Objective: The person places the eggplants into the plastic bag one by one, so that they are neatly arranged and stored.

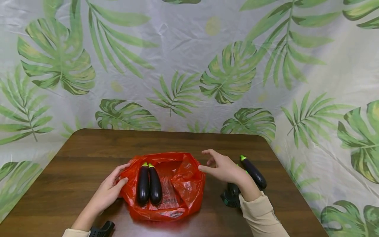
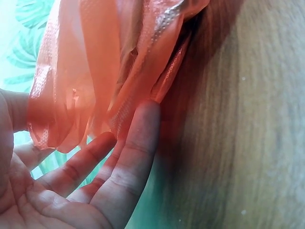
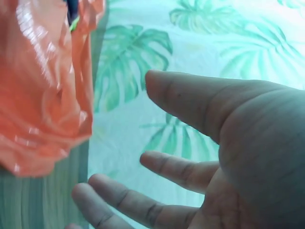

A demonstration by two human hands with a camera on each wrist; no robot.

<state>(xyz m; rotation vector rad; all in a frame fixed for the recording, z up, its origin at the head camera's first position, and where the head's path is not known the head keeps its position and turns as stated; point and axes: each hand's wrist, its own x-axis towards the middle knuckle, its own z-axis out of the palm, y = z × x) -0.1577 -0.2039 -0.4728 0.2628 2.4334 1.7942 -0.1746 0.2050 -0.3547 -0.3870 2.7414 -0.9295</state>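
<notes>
A red plastic bag (image 1: 189, 187) lies on the table with its mouth spread. Inside its left half, two dark eggplants (image 1: 143, 184) rest side by side, green stem ends at the far side. My left hand (image 1: 111, 186) holds the bag's left rim, thumb on one side of the film and fingers on the other. Just off the bag's right rim is my right hand (image 1: 223, 168), its fingers spread and nothing in them. Another eggplant (image 1: 253, 172) lies beyond my right forearm, and more eggplant parts are partly hidden by that arm.
The brown wooden table (image 1: 88, 154) ends at a rounded far edge. Behind it hangs a pale cloth (image 1: 183, 49) printed with green leaves. Dark wrist devices are on both wrists, the right one (image 1: 231, 199) close to the eggplants.
</notes>
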